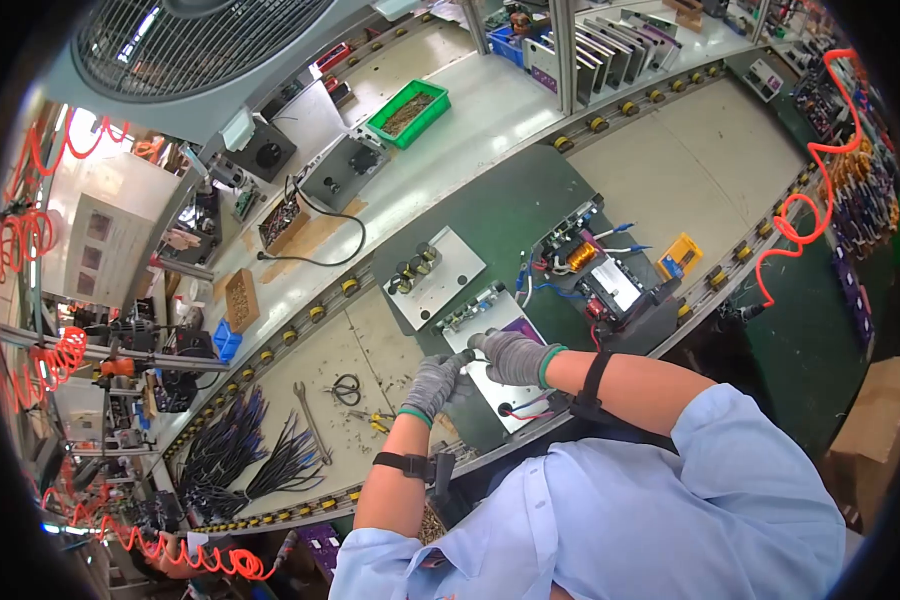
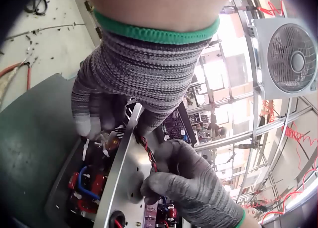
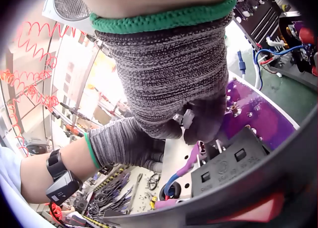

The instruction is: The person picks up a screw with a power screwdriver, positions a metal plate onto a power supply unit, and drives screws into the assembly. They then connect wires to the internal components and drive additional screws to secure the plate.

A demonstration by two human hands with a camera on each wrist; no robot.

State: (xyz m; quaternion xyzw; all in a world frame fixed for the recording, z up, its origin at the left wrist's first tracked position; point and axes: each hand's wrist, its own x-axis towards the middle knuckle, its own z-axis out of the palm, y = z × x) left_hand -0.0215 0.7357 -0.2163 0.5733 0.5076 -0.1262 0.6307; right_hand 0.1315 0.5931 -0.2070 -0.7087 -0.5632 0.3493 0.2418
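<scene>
Your left hand [image 2: 144, 74] is clamped over the metal plate's [image 2: 130, 173] edge, fingers outside and thumb inside; your right hand [image 2: 196, 185] pinches the twisted wires [image 2: 150, 153] beside its face. The plate lies on the green mat [image 1: 535, 185] on the counter, a purple board [image 3: 258, 113] on it. The plate should be stiff, fairly light and a bit slippery — steady it by its bare edges. The wires look soft — hold them near the connector, without tugging. The open power unit [image 1: 615, 285] sits to the right.
</scene>
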